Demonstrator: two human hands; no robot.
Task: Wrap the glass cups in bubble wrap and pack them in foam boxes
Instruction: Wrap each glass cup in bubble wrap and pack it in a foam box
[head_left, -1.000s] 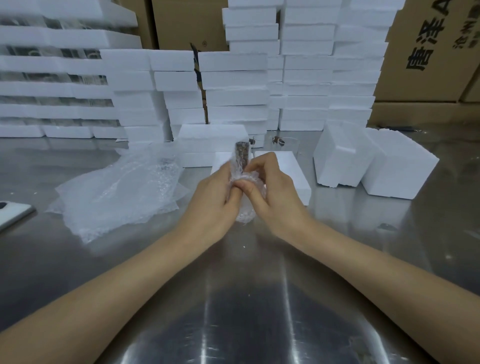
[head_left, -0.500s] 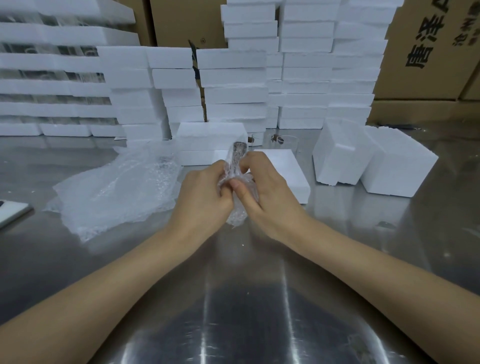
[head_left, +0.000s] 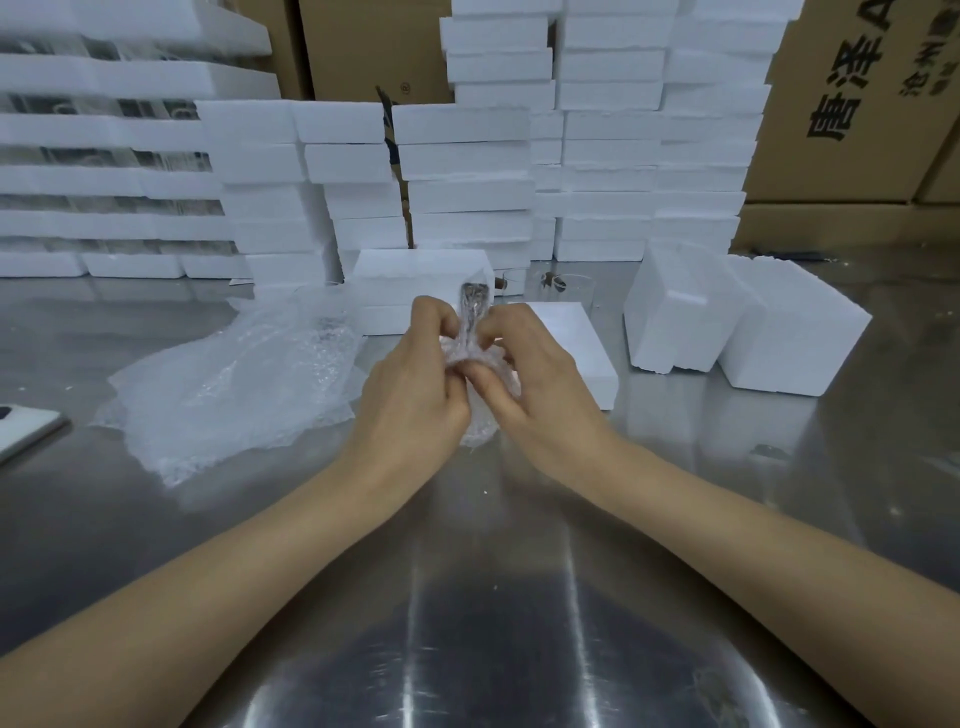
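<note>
- Presently, my left hand (head_left: 415, 387) and right hand (head_left: 543, 384) meet above the steel table (head_left: 467, 597). Each pinches the wrapped cup (head_left: 474, 306) between curled fingers and thumb.
- The wrapped cup stands upright between the hands. A dark end shows above my fingers and loose wrap hangs below.
- Against a second ago, my left fingers have climbed to the neck of the wrap, opposite the right. The wrapped cup has hardly shifted.
- A flat foam box (head_left: 571, 338) lies just behind my right hand, with bare glass cups (head_left: 569, 291) beyond it.
- Spare bubble wrap (head_left: 234, 395) is heaped to the left, and two foam boxes (head_left: 680, 306) stand to the right.
- Foam stacks (head_left: 467, 156) line the back.
- The carton (head_left: 841, 171) reads "唐泽" in black. The smaller characters are illegible.
</note>
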